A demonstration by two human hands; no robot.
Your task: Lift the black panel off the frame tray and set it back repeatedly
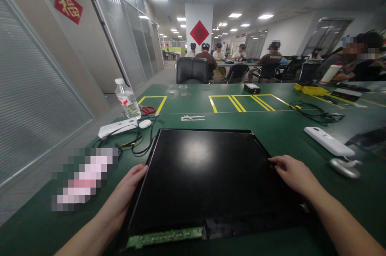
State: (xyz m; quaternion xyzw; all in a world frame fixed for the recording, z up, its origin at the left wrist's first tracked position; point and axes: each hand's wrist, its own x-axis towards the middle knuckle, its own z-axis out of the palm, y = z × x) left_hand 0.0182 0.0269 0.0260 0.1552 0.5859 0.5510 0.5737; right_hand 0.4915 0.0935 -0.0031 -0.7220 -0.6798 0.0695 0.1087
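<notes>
A black flat display panel point(205, 175) lies screen up on the green table point(241, 121) in front of me. Along its near edge runs a green circuit board point(165, 236). My left hand point(131, 181) grips the panel's left edge, thumb on top and the other fingers hidden beneath. At the right edge, my right hand point(289, 169) pinches the frame between thumb and fingers. A ceiling light reflects in the dark screen.
Left of the panel are a water bottle point(128, 101), red-handled scissors point(147, 110), a white power bank point(118, 128), a mouse point(145, 123) and black cables point(141, 143). To the right lie another white device point(328, 141) and a silver one point(345, 168). People sit at far tables.
</notes>
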